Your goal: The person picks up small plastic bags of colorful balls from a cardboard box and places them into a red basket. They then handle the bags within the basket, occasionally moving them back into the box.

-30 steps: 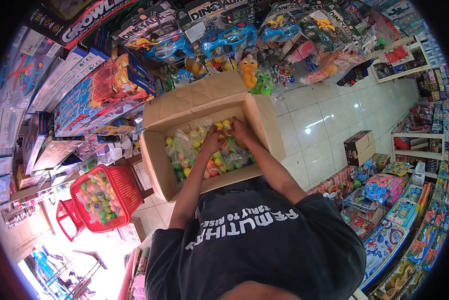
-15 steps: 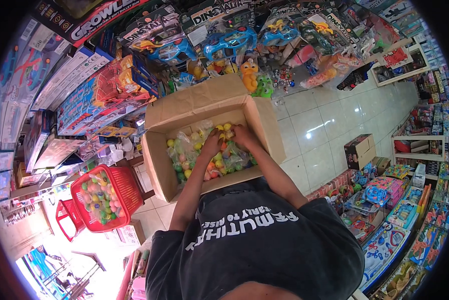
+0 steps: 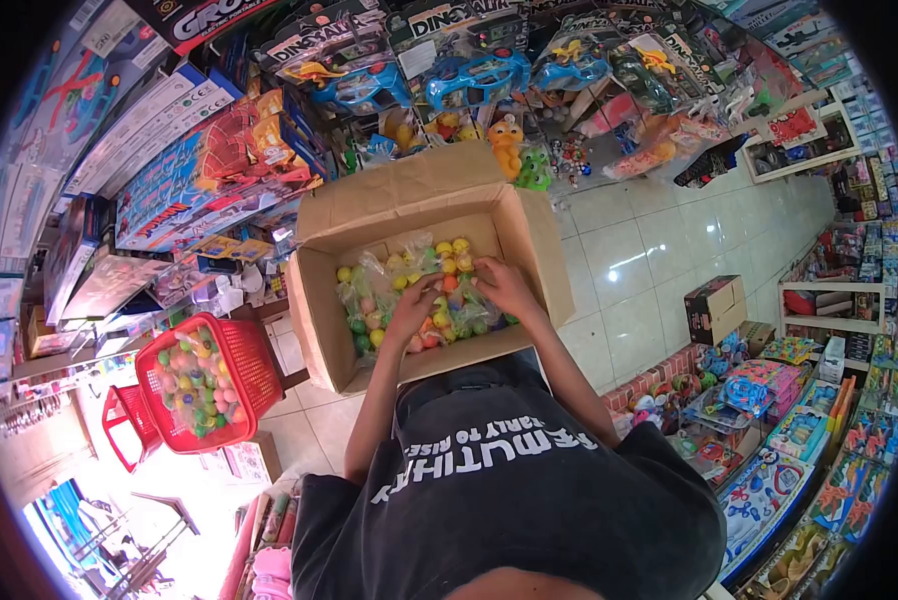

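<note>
An open cardboard box [image 3: 319, 335] stands in front of me, with many colourful small balls [image 3: 373, 321] inside. Part of them lies in crumpled clear plastic bags [image 3: 354, 295]. My left hand [image 3: 414, 308] is over the middle of the balls, its fingers slightly bent and apart at the plastic. To its right, my right hand [image 3: 505, 287] reaches in past the box's near side, thumb and fingers apart beside several yellow and orange balls. Nothing shows lifted in either hand; the contact under the fingertips is partly hidden.
On the left, a red plastic basket [image 3: 252, 375] holds more bagged balls. Packaged toys [image 3: 469, 80] hang behind the box, and boxed toys [image 3: 219, 170] are stacked to the left. Tiled floor [image 3: 619, 250] extends rightward, with a small carton [image 3: 719, 308] and toy displays along it.
Both hands have drawn back toward my body and moved apart from each other. The yellow balls by the box's far side now show more fully. My view has shifted slightly.
</note>
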`<state>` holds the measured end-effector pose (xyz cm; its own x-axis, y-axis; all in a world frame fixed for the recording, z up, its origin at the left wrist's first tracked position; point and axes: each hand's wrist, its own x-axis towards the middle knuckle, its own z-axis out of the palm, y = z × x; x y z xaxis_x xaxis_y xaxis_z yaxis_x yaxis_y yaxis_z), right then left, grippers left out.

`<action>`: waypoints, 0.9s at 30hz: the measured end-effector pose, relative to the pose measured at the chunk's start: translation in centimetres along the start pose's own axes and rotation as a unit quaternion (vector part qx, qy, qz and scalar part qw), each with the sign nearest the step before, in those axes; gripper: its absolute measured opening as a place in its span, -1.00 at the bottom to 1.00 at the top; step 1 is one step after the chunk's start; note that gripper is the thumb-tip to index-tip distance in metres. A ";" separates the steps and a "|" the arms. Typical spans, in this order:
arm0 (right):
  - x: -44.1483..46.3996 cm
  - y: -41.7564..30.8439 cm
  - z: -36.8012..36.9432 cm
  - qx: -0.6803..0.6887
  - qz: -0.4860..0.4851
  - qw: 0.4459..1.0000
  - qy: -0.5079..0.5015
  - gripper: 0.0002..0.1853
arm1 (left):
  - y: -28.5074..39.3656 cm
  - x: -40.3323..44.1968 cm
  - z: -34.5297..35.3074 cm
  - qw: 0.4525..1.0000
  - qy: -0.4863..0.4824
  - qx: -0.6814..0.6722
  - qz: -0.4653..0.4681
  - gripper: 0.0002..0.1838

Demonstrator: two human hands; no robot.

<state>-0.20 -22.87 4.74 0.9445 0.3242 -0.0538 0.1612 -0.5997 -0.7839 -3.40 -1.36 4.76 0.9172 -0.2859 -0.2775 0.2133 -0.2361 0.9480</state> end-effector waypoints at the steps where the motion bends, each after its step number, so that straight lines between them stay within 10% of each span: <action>1: -0.7 -0.7 -0.7 0.000 -0.002 1.000 -0.001 -0.62 | 1.7 -1.3 0.1 0.993 0.012 -0.101 -0.051 -0.62; 8: -5.8 -5.7 -5.3 0.353 0.159 0.904 -0.181 -0.74 | 6.2 -7.7 -1.0 0.889 -0.036 -0.450 -0.075 -0.60; 18: -13.2 -2.3 -5.9 0.218 0.218 0.830 -0.465 -0.63 | 3.2 -14.8 3.4 0.945 -0.179 -0.244 -0.121 -0.54; 27: -19.8 8.4 5.9 0.052 0.241 0.873 -0.421 -0.62 | -10.7 -18.5 10.3 0.984 0.008 -0.072 -0.163 -0.59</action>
<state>-19.20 -29.97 -4.41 0.3439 0.5009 -0.7942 -0.2654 -0.7595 -0.5939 -26.13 -3.14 -1.82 0.7974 -0.2025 -0.5684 0.5407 -0.1785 0.8221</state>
